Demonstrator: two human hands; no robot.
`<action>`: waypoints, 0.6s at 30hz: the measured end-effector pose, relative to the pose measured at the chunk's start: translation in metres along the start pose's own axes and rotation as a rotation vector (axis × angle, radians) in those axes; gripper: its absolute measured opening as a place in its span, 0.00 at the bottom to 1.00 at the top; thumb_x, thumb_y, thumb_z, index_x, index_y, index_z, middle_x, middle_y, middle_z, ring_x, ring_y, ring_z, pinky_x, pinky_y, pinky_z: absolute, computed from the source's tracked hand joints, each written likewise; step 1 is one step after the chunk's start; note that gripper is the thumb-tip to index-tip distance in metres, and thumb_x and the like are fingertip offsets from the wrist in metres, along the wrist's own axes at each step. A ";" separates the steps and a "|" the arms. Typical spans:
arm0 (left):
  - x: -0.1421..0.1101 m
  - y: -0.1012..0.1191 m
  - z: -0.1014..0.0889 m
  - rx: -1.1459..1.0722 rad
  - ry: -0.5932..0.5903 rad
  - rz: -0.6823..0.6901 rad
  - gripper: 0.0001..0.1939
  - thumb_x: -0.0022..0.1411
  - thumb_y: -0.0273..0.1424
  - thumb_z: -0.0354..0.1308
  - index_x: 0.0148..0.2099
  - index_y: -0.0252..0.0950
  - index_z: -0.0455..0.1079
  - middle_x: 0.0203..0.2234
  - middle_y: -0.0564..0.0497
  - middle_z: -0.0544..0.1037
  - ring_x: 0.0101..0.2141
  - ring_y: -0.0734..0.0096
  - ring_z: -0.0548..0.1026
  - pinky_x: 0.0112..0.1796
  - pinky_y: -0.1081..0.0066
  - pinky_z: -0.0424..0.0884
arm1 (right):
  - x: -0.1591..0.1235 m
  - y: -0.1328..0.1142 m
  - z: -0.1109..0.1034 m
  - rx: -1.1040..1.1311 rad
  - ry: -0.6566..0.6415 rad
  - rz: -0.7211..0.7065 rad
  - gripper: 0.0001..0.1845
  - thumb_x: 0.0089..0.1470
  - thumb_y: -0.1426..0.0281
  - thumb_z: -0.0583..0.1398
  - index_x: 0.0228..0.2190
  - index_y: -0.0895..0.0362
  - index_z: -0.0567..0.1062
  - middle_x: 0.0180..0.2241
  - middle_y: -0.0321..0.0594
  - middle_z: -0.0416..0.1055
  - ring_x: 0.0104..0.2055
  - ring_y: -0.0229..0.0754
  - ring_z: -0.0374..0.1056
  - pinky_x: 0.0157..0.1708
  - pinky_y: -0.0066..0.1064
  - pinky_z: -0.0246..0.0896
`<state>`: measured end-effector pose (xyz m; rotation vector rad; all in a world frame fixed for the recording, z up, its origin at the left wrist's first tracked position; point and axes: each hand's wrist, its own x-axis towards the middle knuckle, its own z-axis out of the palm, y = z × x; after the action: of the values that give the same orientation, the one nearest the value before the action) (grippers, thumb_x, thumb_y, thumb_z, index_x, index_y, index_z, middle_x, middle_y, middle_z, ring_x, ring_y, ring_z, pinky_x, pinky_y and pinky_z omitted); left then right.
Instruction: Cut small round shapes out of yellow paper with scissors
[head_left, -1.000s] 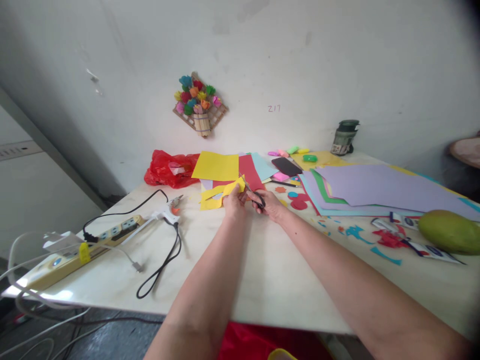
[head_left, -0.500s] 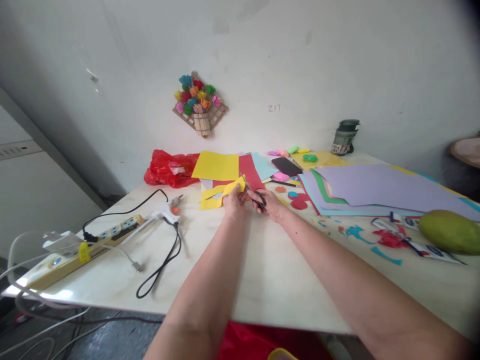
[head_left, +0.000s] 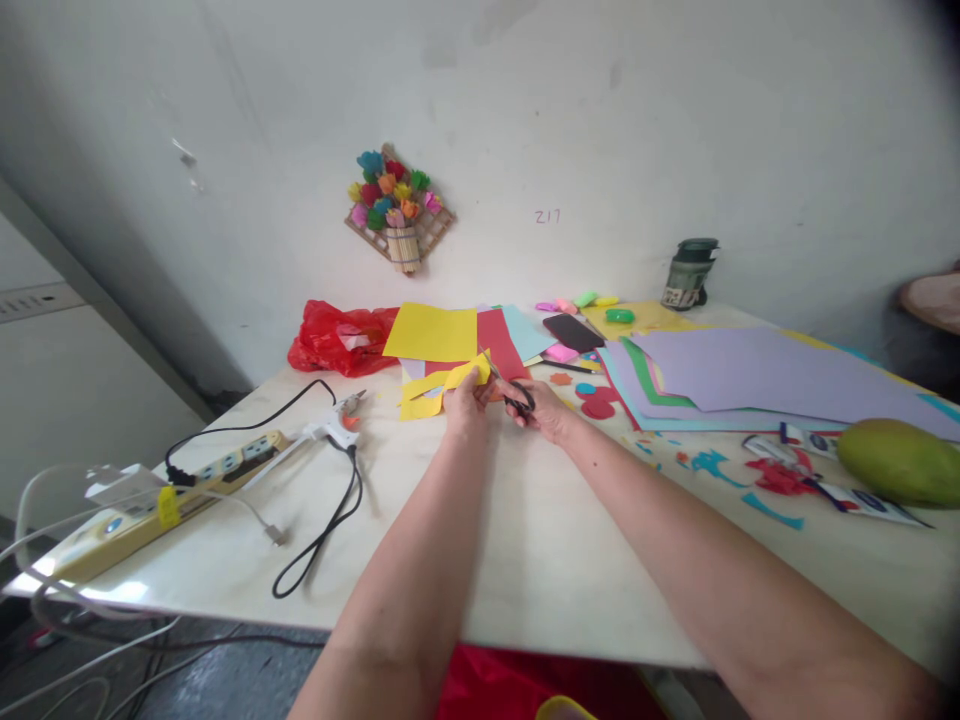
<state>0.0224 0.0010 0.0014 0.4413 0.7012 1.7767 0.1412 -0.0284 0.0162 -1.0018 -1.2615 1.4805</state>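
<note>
Between thumb and fingers of the left hand [head_left: 465, 408] there's a yellow paper piece [head_left: 457, 377], and the right hand [head_left: 543, 411] has black-handled scissors [head_left: 532, 399], blades up by the paper's edge. Bigger yellow sheet [head_left: 431, 332] lies just past the left hand, red circles [head_left: 598, 407] sit right of the right hand, glue gun [head_left: 340, 428]'s off left of both.

- scissors [head_left: 528, 395]: clock centre, over the bench [head_left: 555, 540]
- glue gun [head_left: 339, 430]: nine o'clock
- plastic bag [head_left: 322, 343]: ten o'clock
- phone [head_left: 574, 332]: one o'clock
- bottle [head_left: 688, 275]: two o'clock
- fruit [head_left: 900, 463]: about three o'clock
</note>
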 end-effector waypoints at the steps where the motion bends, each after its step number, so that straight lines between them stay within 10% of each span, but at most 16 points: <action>1: 0.000 0.000 0.000 0.001 0.000 -0.002 0.04 0.51 0.24 0.64 0.31 0.33 0.71 0.26 0.48 0.79 0.28 0.69 0.79 0.37 0.69 0.74 | 0.000 0.000 0.000 0.002 0.002 0.000 0.29 0.32 0.48 0.71 0.23 0.58 0.69 0.15 0.30 0.63 0.14 0.29 0.55 0.12 0.23 0.43; 18: -0.002 0.001 0.002 -0.005 0.005 -0.019 0.06 0.51 0.22 0.64 0.30 0.34 0.69 0.25 0.47 0.79 0.29 0.66 0.80 0.36 0.68 0.76 | -0.001 -0.001 0.003 0.021 0.021 -0.005 0.30 0.29 0.49 0.72 0.20 0.57 0.66 0.14 0.29 0.62 0.14 0.27 0.54 0.13 0.21 0.45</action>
<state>0.0237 -0.0006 0.0033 0.4251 0.7025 1.7616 0.1390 -0.0296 0.0173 -0.9979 -1.2303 1.4727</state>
